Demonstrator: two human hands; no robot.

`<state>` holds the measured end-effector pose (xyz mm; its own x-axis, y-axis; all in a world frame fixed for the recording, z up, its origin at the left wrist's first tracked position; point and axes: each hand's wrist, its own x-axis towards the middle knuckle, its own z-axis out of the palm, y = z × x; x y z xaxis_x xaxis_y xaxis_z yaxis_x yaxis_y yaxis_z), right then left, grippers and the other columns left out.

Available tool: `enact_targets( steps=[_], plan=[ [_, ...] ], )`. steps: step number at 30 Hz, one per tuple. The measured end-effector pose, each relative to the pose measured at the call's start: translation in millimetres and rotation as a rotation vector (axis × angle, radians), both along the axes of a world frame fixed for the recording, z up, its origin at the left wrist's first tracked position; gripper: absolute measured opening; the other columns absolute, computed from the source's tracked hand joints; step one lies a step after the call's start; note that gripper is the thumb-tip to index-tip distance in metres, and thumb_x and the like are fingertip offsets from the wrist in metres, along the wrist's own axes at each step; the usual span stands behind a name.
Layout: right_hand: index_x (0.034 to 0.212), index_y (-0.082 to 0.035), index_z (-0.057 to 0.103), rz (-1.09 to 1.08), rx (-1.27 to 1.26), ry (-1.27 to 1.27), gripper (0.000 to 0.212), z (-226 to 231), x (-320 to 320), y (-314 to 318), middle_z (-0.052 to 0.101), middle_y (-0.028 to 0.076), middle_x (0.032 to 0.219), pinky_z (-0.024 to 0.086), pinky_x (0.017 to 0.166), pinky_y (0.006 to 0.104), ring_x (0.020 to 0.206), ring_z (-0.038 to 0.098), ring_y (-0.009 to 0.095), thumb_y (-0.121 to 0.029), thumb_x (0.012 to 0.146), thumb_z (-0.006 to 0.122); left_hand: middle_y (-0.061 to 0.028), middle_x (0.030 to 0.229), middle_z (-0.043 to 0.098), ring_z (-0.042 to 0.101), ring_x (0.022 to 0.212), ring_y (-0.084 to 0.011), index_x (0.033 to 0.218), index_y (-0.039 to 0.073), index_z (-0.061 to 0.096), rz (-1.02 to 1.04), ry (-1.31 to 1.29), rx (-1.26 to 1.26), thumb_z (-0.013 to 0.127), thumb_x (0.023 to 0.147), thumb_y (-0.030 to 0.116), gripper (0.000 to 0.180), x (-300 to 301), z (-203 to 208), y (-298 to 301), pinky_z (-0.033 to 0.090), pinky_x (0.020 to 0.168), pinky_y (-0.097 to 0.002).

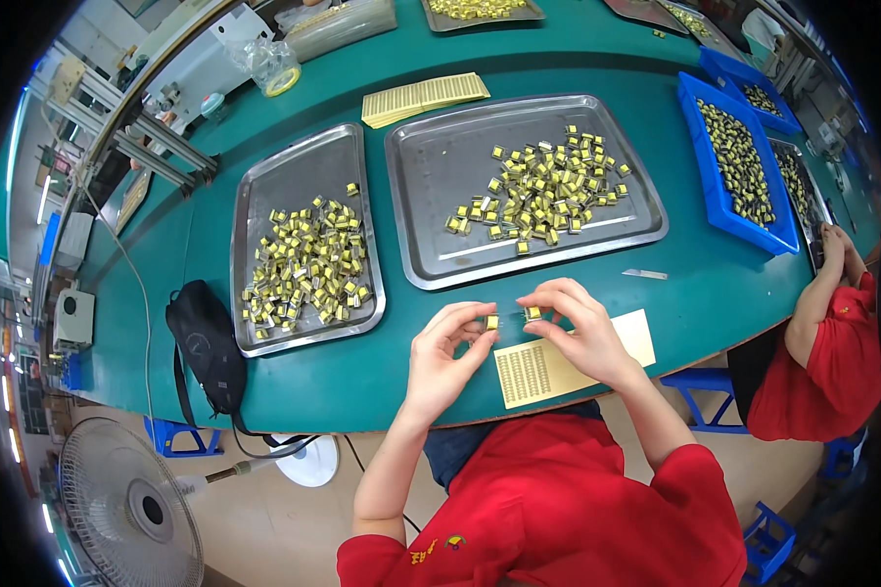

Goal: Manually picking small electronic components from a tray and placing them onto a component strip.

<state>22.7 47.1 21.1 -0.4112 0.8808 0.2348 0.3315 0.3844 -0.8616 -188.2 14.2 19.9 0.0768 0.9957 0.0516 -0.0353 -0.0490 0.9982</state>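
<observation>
My left hand (442, 360) pinches a small yellow-taped transformer (491, 322) between thumb and fingertips. A second transformer (533, 313) of the same kind sits in the fingertips of my right hand (587, 331), a short gap away from the first. Below both hands lies a pale yellow sheet of labels (527, 378), partly covered by my right hand and wrist. Just beyond my hands, a wide metal tray (431, 210) carries a loose heap of transformers. To its left, a narrower metal tray (299, 171) bears another heap.
A stack of yellow sheets (426, 98) lies behind the trays. A small blade (645, 274) rests right of my hands. Blue bins (776, 238) of transformers stand at right, beside a co-worker in a red shirt (832, 362). A black bag (206, 347) and a fan (132, 504) are at left.
</observation>
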Motion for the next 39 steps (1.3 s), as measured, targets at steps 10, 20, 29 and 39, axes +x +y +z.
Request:
enact_targets(
  steps=[10, 20, 29, 39],
  plan=[
    [0.108, -0.005, 0.062, 0.010, 0.211, -0.238, 0.028, -7.9, 0.3, -5.1, 0.060, 0.009, 0.104, 0.050, 0.080, 0.0361, 0.097, 0.058, 0.027, -0.008, 0.082, 0.072, -0.0008, 0.098, 0.065, 0.057, 0.105, -0.0204, 0.111, 0.012, 0.069, 0.010, 0.827, 0.511, 0.075, 0.075, 0.007, 0.038, 7.1, -7.3, 2.1, 0.035, 0.095, -0.0372],
    [0.108, -0.005, 0.062, 0.049, 0.249, -0.285, 0.030, -16.1, -9.1, -5.7, 0.060, 0.010, 0.103, 0.050, 0.084, 0.0389, 0.098, 0.058, 0.029, -0.008, 0.080, 0.071, -0.0003, 0.099, 0.064, 0.055, 0.108, -0.0213, 0.104, 0.011, 0.064, -0.031, 0.839, 0.458, 0.076, 0.074, 0.009, 0.032, 3.9, -20.1, 0.5, 0.033, 0.098, -0.0390],
    [0.108, -0.005, 0.061, 0.069, 0.304, -0.260, 0.033, -15.7, -13.0, -4.0, 0.061, 0.008, 0.100, 0.051, 0.083, 0.0380, 0.096, 0.059, 0.027, -0.011, 0.077, 0.073, -0.0026, 0.101, 0.063, 0.055, 0.108, -0.0235, 0.104, 0.008, 0.061, -0.050, 0.854, 0.446, 0.075, 0.073, 0.008, 0.034, 3.7, -18.0, 0.2, 0.035, 0.097, -0.0389],
    [0.110, -0.005, 0.061, 0.125, 0.265, -0.284, 0.035, -13.1, -12.3, -0.9, 0.061, 0.008, 0.102, 0.050, 0.085, 0.0387, 0.098, 0.059, 0.028, -0.016, 0.079, 0.073, -0.0046, 0.105, 0.060, 0.052, 0.112, -0.0259, 0.109, 0.008, 0.059, -0.092, 0.857, 0.441, 0.073, 0.076, 0.011, 0.036, -0.4, -12.7, 0.7, 0.034, 0.097, -0.0421]
  ],
)
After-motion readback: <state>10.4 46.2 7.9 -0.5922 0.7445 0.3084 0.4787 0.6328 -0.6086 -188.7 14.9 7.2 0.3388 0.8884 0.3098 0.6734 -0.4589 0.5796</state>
